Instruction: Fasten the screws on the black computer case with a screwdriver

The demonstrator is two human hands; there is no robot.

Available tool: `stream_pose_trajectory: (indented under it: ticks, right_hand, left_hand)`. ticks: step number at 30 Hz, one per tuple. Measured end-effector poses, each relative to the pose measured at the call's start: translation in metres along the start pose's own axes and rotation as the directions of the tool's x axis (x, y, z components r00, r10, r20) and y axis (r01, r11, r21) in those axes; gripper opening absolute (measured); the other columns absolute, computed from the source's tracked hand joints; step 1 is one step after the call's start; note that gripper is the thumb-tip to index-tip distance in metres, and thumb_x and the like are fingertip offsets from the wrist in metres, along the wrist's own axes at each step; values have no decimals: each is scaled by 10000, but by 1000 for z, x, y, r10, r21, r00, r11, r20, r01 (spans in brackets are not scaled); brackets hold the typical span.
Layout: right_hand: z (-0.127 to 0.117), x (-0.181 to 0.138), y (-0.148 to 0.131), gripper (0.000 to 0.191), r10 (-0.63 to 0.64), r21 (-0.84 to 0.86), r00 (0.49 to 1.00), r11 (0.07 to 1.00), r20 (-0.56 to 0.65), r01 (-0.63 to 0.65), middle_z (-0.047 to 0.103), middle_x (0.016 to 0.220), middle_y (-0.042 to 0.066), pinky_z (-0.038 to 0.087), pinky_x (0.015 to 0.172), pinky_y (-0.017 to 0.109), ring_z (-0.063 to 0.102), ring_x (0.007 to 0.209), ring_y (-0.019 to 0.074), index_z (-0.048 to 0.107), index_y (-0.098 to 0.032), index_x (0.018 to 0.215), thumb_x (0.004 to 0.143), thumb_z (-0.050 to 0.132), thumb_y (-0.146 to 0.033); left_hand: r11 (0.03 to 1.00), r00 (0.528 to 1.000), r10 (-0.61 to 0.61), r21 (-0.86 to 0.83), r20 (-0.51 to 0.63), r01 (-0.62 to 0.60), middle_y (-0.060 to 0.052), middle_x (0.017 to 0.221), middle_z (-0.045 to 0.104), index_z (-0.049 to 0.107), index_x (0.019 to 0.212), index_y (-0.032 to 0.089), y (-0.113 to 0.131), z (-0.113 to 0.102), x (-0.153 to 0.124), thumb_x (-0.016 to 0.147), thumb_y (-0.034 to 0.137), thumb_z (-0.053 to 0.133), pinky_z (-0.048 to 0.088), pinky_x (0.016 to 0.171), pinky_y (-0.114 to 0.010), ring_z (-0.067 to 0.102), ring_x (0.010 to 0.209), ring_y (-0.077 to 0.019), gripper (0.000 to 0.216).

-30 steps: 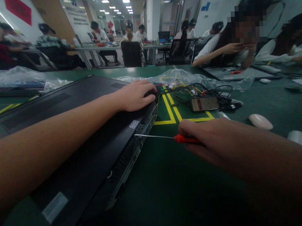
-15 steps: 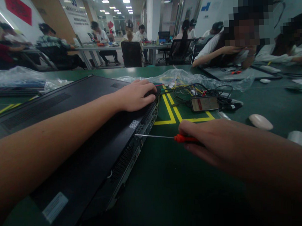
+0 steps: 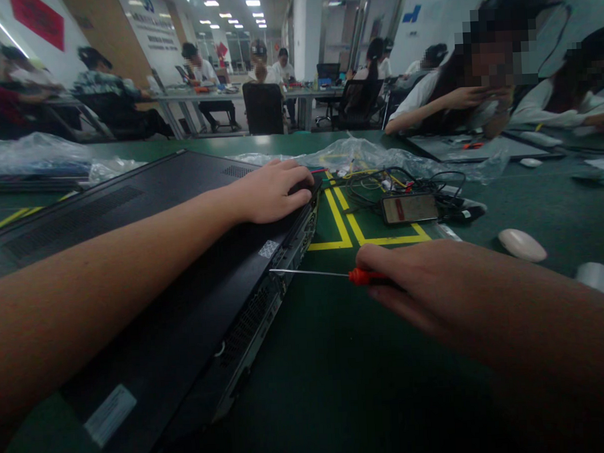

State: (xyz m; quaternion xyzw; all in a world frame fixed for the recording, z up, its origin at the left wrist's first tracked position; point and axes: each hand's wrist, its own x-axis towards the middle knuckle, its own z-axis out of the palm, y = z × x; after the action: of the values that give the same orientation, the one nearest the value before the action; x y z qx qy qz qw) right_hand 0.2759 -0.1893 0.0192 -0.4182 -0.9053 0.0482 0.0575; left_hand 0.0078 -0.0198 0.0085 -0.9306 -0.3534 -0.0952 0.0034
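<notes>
A black laptop [image 3: 148,260] lies bottom side up on the green table mat [image 3: 338,372], its side ports facing right. My left hand [image 3: 273,191] rests on its far right corner, fingers curled over the edge. My right hand [image 3: 414,282] grips a red-handled screwdriver [image 3: 359,275]. The thin metal shaft points left, and its tip touches the laptop's side edge near a small sticker [image 3: 267,249].
Yellow tape lines [image 3: 352,231], a phone [image 3: 408,208], tangled cables [image 3: 380,183] and a clear plastic bag [image 3: 359,154] lie beyond the screwdriver. A white mouse [image 3: 522,245] sits at right. Another person [image 3: 456,93] leans over a laptop at far right. More people sit at back tables.
</notes>
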Motion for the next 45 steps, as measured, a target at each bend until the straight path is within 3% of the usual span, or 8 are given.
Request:
stream_pose_trajectory:
  ticks: [4, 9, 15, 23, 32, 36, 40, 45]
  right_hand:
    - [-1, 1, -1, 225, -12, -16, 1000, 1000, -13, 12, 855, 929, 44, 499, 617, 317, 783, 706, 216, 759, -252, 1166, 1057, 564, -280]
    - [-1, -2, -1, 283, -22, -47, 999, 999, -39, 20, 877, 1028, 60, 530, 664, 331, 804, 751, 221, 755, -250, 1273, 1068, 562, -283]
    - [1, -3, 0, 233, -30, -61, 998, 998, -61, 26, 863, 966, 34, 480, 641, 335, 778, 722, 225, 732, -273, 1209, 1095, 531, -303]
    - [1, -5, 6, 108, 21, 13, 1000, 1000, -10, -20, 793, 886, -10, 414, 604, 301, 723, 694, 195, 680, -296, 1106, 1087, 583, -340]
    - [5, 2, 10, 94, 26, 96, 999, 995, 31, -29, 762, 861, 3, 387, 595, 290, 699, 698, 185, 666, -267, 1041, 1070, 610, -337]
    - [3, 4, 8, 107, 18, 103, 1000, 994, 16, -20, 755, 831, -5, 375, 580, 285, 684, 675, 183, 660, -269, 1011, 1068, 612, -346]
    - [3, 5, 7, 114, 13, 112, 1000, 994, 13, -14, 764, 824, -6, 369, 574, 282, 678, 662, 179, 672, -266, 997, 1070, 614, -332]
    - [1, 6, 4, 135, 10, 110, 1000, 994, -6, -10, 758, 802, -6, 340, 568, 280, 668, 645, 172, 673, -255, 966, 1072, 620, -321]
  left_hand:
    - [1000, 1000, 8, 3, -10, -8, -153, 1462, 688, 677, 1420, 182, -2, 1, 0, 1078, 468, 395, 420, 1268, -513, 617, 1400, -335, 527]
    - [1000, 1000, 5, -8, -8, -5, -153, 1474, 685, 675, 1421, 183, -1, 1, 0, 1073, 471, 397, 412, 1271, -520, 611, 1407, -340, 530]
    - [1000, 1000, -4, 8, 11, 4, -150, 1483, 679, 665, 1432, 179, 1, -1, 0, 1080, 469, 372, 409, 1283, -497, 609, 1416, -327, 542]
    - [1000, 1000, -1, 14, -9, 1, -146, 1464, 687, 667, 1416, 191, 1, 1, -1, 1080, 473, 376, 428, 1284, -500, 624, 1407, -322, 526]
    - [1000, 1000, 0, 4, -5, 0, -160, 1471, 682, 670, 1420, 177, 1, 1, 0, 1065, 489, 360, 432, 1280, -505, 628, 1398, -330, 565]
    - [1000, 999, -26, -6, 19, 26, -176, 1502, 664, 651, 1451, 168, 5, -1, -2, 1026, 617, 396, 420, 1291, -525, 598, 1428, -362, 669]
    - [996, 993, -88, 6, 73, 87, -211, 1606, 592, 586, 1542, 167, 12, -3, -5, 894, 783, 545, 433, 1280, -573, 539, 1482, -424, 895]
    - [994, 986, -103, -6, 128, 105, -163, 1773, 471, 481, 1660, 199, 14, -3, -3, 873, 706, 578, 353, 1350, -573, 446, 1597, -416, 941]
